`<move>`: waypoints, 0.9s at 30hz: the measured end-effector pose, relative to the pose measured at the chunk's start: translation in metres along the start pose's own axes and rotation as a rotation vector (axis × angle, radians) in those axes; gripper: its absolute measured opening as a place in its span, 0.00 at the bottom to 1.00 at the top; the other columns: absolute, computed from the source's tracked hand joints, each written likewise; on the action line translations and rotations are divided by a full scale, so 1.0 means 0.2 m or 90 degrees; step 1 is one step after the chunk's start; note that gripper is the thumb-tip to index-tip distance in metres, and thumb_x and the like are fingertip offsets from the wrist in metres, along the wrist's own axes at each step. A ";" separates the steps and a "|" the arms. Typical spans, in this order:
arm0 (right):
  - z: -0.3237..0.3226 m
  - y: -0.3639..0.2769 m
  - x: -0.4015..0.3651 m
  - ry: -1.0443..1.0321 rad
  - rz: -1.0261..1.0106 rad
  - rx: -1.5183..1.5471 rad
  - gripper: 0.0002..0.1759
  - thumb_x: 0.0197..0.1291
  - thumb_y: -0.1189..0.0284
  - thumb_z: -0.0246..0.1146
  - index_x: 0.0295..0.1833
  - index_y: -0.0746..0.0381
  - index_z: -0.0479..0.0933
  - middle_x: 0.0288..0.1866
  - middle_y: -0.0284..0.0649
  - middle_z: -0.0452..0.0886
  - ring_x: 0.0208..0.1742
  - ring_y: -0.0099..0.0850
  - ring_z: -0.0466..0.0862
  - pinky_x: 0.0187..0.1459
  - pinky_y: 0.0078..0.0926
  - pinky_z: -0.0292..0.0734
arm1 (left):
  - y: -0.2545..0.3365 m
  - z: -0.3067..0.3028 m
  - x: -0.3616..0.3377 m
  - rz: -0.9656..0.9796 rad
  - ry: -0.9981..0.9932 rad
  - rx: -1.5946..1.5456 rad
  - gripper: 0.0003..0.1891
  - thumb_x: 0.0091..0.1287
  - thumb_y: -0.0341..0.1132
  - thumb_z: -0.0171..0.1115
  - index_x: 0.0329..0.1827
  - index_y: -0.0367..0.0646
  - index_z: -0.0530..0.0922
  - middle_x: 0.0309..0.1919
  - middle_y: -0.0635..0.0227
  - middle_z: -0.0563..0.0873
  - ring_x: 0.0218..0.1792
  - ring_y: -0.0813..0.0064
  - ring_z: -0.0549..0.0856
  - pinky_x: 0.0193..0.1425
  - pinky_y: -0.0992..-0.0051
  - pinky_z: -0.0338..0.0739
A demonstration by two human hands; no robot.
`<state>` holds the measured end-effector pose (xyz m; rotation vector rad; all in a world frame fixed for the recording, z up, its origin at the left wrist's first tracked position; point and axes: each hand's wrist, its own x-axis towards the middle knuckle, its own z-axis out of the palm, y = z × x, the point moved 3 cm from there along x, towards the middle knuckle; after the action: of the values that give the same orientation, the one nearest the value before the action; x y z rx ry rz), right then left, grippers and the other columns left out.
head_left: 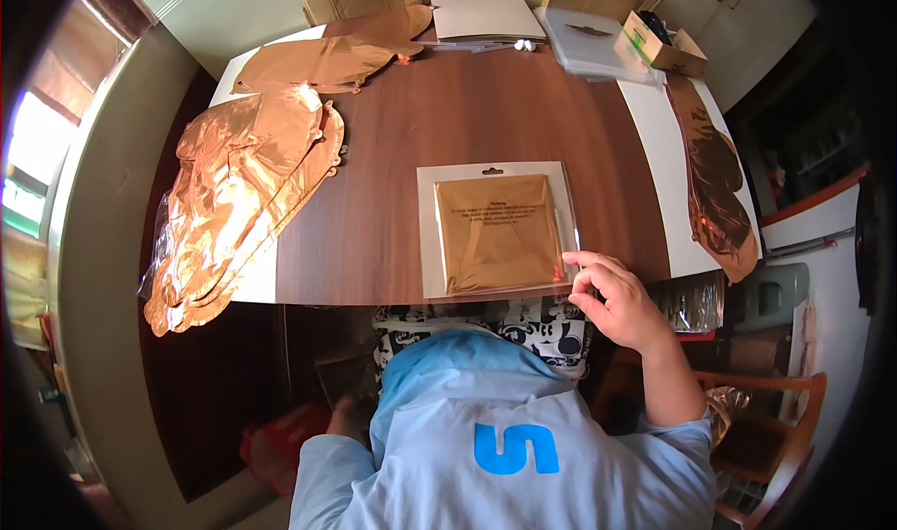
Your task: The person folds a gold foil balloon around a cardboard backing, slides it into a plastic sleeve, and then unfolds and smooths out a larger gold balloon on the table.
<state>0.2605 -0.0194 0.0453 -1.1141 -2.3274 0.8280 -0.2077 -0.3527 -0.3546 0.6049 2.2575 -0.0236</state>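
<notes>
The right grip (612, 296) pinches the foil balloon packet (497, 231) at its corner, wrist bent. The left grip (344, 420), below the counter (392, 128), is too blurred to judge.

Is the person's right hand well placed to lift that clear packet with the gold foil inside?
Probably yes. The right hand has its fingertips at the near right corner of the packet, which lies flat near the edge of the table with nothing on it.

gold packet (498, 233), dark brown table (448, 119), copper balloons (245, 203)
</notes>
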 end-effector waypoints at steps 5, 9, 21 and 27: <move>0.00 0.01 -0.02 0.009 -0.026 -0.014 0.09 0.57 0.76 0.70 0.38 0.62 0.75 0.62 0.46 0.80 0.60 0.44 0.81 0.63 0.41 0.73 | 0.14 -0.02 -0.03 0.075 0.033 0.022 0.15 0.65 0.44 0.64 0.41 0.41 0.87 0.37 0.52 0.89 0.42 0.51 0.89 0.47 0.60 0.84; 0.00 0.01 -0.05 0.012 -0.073 -0.061 0.09 0.56 0.75 0.71 0.40 0.61 0.77 0.63 0.44 0.80 0.62 0.44 0.80 0.67 0.43 0.71 | 0.80 -0.63 -0.36 0.313 0.231 0.047 0.10 0.68 0.37 0.62 0.41 0.39 0.86 0.36 0.51 0.89 0.33 0.55 0.88 0.39 0.62 0.81; 0.16 0.07 -0.15 0.086 -0.196 -0.327 0.35 0.46 0.67 0.77 0.63 0.60 0.76 0.70 0.43 0.74 0.71 0.40 0.74 0.74 0.51 0.61 | 1.94 -0.91 -1.22 1.233 0.365 0.070 0.14 0.55 0.28 0.74 0.45 0.45 0.83 0.49 0.66 0.86 0.52 0.67 0.85 0.60 0.64 0.77; 0.13 0.07 -0.08 0.236 -0.228 -0.211 0.12 0.51 0.68 0.76 0.39 0.58 0.82 0.45 0.34 0.86 0.50 0.32 0.84 0.69 0.48 0.69 | 1.94 -0.95 -1.17 1.159 0.261 -0.088 0.16 0.54 0.25 0.75 0.46 0.43 0.82 0.38 0.70 0.89 0.40 0.71 0.87 0.53 0.67 0.74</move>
<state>0.2623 -0.0330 0.0144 -0.8419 -2.2866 0.0963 -0.0364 -0.0668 0.0075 2.4153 1.2159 1.1720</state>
